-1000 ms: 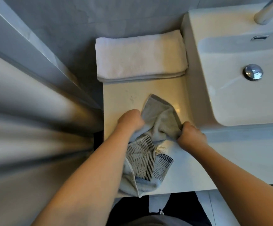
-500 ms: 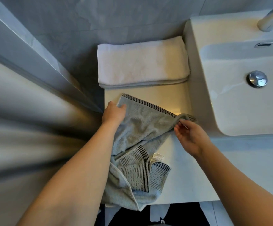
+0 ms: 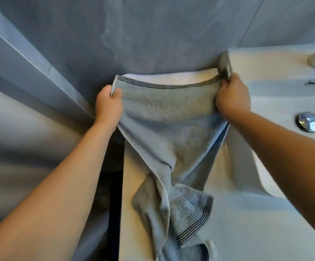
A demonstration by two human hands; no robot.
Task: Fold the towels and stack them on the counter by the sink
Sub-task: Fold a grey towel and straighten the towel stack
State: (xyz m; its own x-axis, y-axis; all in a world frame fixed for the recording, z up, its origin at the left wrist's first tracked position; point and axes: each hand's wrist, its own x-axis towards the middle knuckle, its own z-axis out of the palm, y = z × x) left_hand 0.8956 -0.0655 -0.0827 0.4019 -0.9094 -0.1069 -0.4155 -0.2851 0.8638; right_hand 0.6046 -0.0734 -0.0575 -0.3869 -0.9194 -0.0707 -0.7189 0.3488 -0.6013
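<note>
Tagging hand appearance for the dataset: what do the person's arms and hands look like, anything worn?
Two bare forearms enter from the bottom corners. No sleeves, gloves, watch, rings or bands show on the left hand or the right hand. No markings or cables are visible. Fingernails cannot be made out.

head cam: I see one wide-angle view only | mounted on person's head | faces forward and down | close over counter [image 3: 218,223], sink [image 3: 277,102] at right, wall [image 3: 152,25] ahead | no second view, no overlap
</note>
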